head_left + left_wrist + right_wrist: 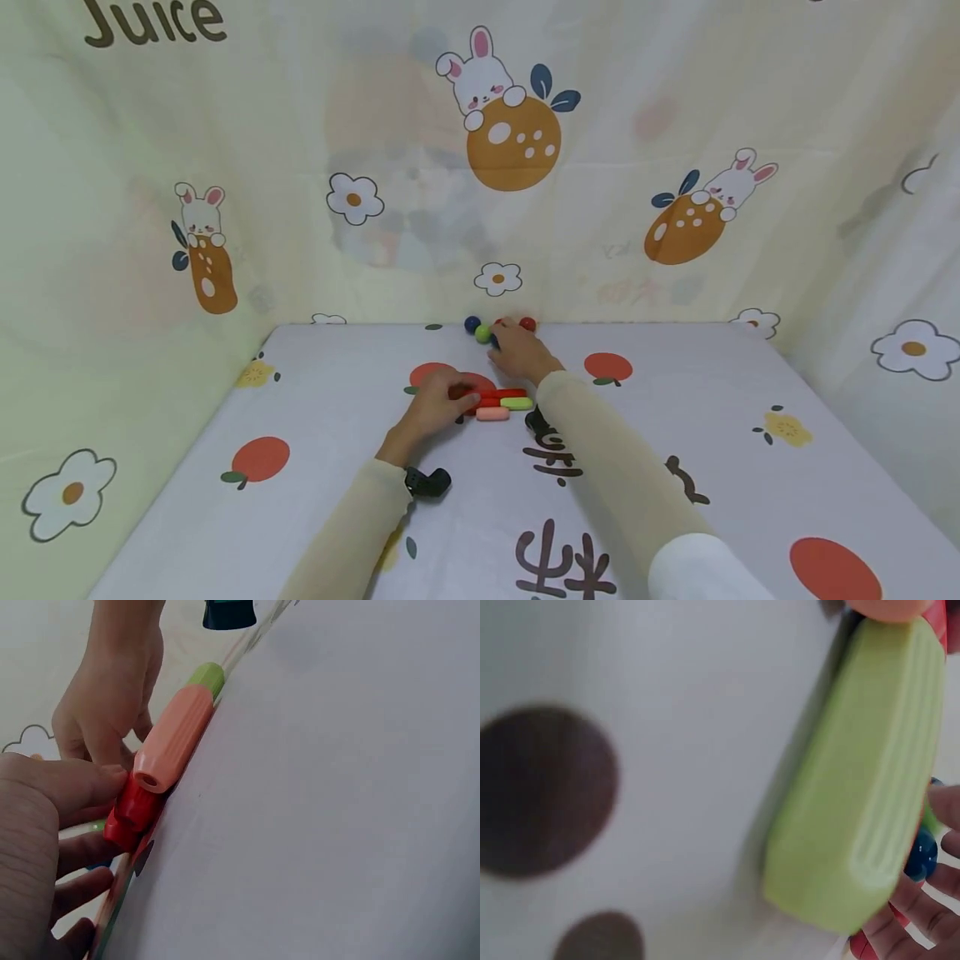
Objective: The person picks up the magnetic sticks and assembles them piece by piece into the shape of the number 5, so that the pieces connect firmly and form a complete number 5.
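Observation:
My left hand (442, 400) is at the left end of a bunch of short plastic toy rods. Its thumb and index finger pinch the ends of the red rods (137, 804). A salmon rod (172, 739) with a hole in its end lies nearer the front, with a light green rod (855, 780) beyond it. Farther back, my right hand (521, 352) reaches among small balls, its thumb and fingers about a dark blue ball (922, 855); part of that ball is hidden. Beside it are a light green ball (483, 333), another blue ball (472, 324) and a red ball (528, 323).
The table is covered by a white cloth (315, 517) printed with fruit and dark lettering. A cream curtain (405, 92) with rabbits and flowers rises just behind the balls and along both sides. A black wrist camera (428, 483) is strapped to the left wrist.

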